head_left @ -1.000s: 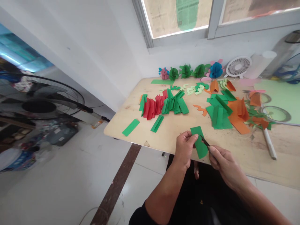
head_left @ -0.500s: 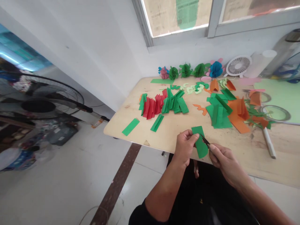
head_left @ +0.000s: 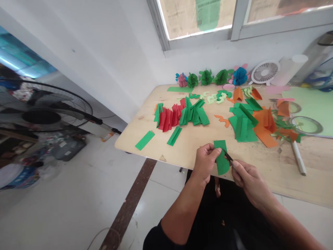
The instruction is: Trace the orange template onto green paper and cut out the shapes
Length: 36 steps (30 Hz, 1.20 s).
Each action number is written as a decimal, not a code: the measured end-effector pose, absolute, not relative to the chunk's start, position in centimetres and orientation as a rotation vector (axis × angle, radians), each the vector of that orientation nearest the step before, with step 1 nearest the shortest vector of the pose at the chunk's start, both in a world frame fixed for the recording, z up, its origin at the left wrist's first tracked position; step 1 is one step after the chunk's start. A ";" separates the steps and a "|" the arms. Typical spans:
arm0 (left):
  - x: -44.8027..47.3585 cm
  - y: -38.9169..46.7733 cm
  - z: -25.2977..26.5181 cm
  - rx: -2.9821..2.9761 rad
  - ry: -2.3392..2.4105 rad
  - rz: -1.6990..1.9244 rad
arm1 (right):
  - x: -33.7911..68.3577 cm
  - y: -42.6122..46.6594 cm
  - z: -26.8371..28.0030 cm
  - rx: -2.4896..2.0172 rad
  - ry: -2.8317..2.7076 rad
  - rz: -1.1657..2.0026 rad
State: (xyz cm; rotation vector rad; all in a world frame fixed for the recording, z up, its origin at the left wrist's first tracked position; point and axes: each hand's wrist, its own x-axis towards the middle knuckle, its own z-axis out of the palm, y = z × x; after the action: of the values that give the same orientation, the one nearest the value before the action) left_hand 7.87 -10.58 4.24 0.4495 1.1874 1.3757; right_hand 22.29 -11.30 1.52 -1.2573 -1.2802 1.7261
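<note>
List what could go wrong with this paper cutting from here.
The thumb of the left hand sits close to the tips of the scissors in the right hand, so a slip might nick it.

The green paper is held near the front edge of the table, so offcuts could drop to the floor.

If the white fan is running, which I can't tell, it might scatter the folded red papers.

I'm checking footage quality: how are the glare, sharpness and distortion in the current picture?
Head view: bright glare lines the lower edge of the window pane, with a faint sheen on the floor. Head view: the black fan looks soft, while the green paper in the left hand has fairly clear edges. Head view: wide-angle distortion shows toward the left, where that fan looks stretched.
</note>
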 end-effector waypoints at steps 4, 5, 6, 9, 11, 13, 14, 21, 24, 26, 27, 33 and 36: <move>7.9 -10.6 4.3 0.441 1.180 1.382 | 22.3 -11.4 1.5 -1.244 -1.260 1.743; 7.9 -10.6 4.3 0.439 1.179 1.385 | 22.3 -11.4 1.6 -1.244 -1.254 1.744; 8.0 -10.6 4.3 0.436 1.180 1.388 | 22.2 -11.4 1.6 -1.247 -1.251 1.743; 8.1 -10.7 4.0 0.428 1.194 1.402 | 22.1 -11.3 1.7 -1.267 -1.246 1.731; 8.2 -10.8 3.8 0.427 1.211 1.412 | 22.1 -11.3 1.6 -1.273 -1.242 1.729; 8.2 -10.9 3.6 0.431 1.229 1.419 | 22.1 -11.4 1.5 -1.269 -1.236 1.727; 8.2 -10.9 3.5 0.434 1.237 1.421 | 22.1 -11.4 1.5 -1.266 -1.236 1.725; 8.1 -10.7 3.6 0.451 1.261 1.411 | 22.1 -11.2 2.1 -1.261 -1.270 1.708; 8.1 -10.6 3.7 0.448 1.258 1.406 | 21.9 -11.0 2.5 -1.262 -1.279 1.696; 8.1 -10.5 3.8 0.443 1.252 1.404 | 21.9 -10.9 2.5 -1.268 -1.288 1.685; 8.1 -10.5 3.8 0.440 1.249 1.404 | 21.9 -10.9 2.5 -1.269 -1.289 1.682; 8.1 -10.5 3.9 0.430 1.241 1.406 | 22.0 -10.9 1.9 -1.266 -1.296 1.689; 8.1 -10.5 3.9 0.431 1.241 1.401 | 22.1 -10.9 1.7 -1.268 -1.310 1.687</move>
State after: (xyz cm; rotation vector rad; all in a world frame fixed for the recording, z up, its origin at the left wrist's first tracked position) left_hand 8.09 -10.46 3.92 0.4308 1.2412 1.4008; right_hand 22.06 -10.90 1.75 -1.2683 -1.3104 1.6872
